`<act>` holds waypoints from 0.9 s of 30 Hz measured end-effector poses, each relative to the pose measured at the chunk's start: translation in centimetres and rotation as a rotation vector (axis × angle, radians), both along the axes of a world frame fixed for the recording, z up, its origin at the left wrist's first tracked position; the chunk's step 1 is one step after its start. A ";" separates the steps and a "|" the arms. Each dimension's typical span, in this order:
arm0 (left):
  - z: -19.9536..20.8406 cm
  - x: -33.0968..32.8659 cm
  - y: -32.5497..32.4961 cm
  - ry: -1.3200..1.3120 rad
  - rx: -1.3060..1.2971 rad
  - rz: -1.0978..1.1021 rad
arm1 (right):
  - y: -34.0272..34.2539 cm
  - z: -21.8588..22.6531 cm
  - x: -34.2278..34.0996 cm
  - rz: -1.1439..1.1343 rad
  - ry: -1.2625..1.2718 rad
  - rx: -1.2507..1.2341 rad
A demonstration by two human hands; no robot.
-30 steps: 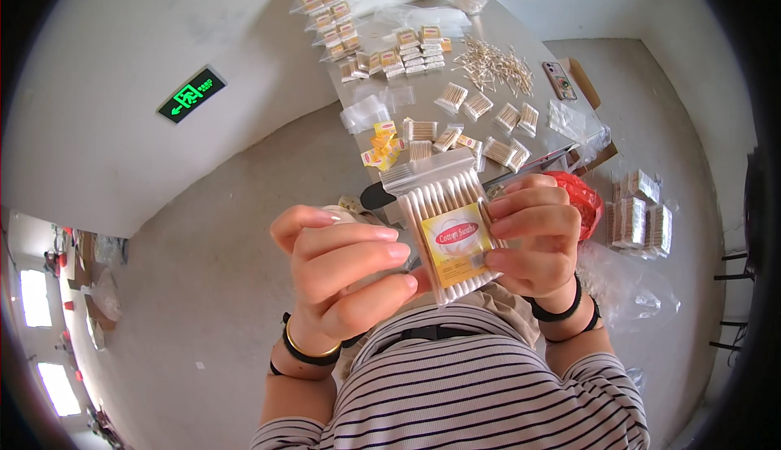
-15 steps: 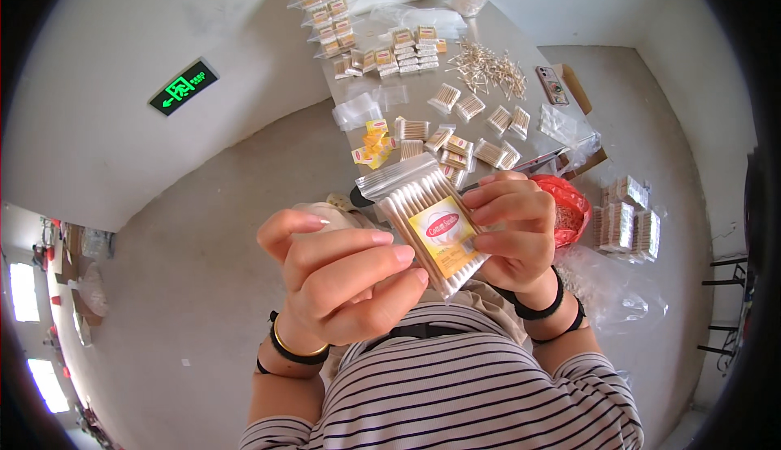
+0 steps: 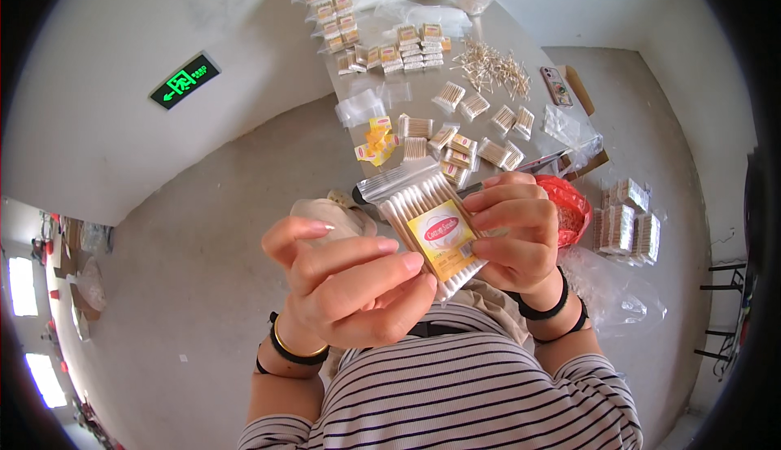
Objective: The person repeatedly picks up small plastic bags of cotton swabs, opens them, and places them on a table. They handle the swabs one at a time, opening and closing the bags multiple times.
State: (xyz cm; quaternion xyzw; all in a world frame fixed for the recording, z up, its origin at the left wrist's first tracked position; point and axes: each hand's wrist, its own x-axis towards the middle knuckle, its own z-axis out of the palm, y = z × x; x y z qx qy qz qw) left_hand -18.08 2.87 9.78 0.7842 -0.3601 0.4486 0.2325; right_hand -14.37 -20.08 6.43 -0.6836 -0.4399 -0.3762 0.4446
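In front of my chest, tilted, is a clear zip bag of cotton swabs (image 3: 416, 198) with a yellow label card (image 3: 443, 234) inside its front. My right hand (image 3: 521, 226) pinches the bag's right edge, thumb in front. From the other side, the curled fingers of my left hand (image 3: 350, 283) press against its lower left edge; one upper finger stands away from it. The zip strip crosses the top of the bag; whether it is sealed cannot be made out. Beyond it on the table lie several small bags of swabs (image 3: 417, 127) and loose yellow cards (image 3: 377, 142).
A grey table (image 3: 521, 39) carries loose swabs (image 3: 492, 70), stacked labelled packs (image 3: 419, 43), empty clear bags (image 3: 360, 108) and a phone (image 3: 556, 86). At its right side are a red plastic bag (image 3: 569, 210) and bundled swab packs (image 3: 626, 226). A lit exit sign (image 3: 185, 80) hangs on the left wall.
Both hands and the bag stay nearly in place. My left hand has shifted slightly right, and the view has moved a little.
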 end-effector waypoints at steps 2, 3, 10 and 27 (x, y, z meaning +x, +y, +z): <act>0.0 0.1 0.0 0.031 -0.004 -0.004 | -0.1 -0.1 0.0 0.005 0.009 -0.016; 0.0 0.1 0.0 0.047 -0.021 -0.009 | 0.0 0.0 0.1 0.010 0.011 -0.023; -0.5 1.4 0.0 0.149 -0.065 -0.114 | -0.6 0.2 0.4 0.082 0.107 -0.084; -1.3 3.1 -0.1 0.556 -0.185 -0.412 | -1.0 2.3 1.3 0.341 0.488 -0.140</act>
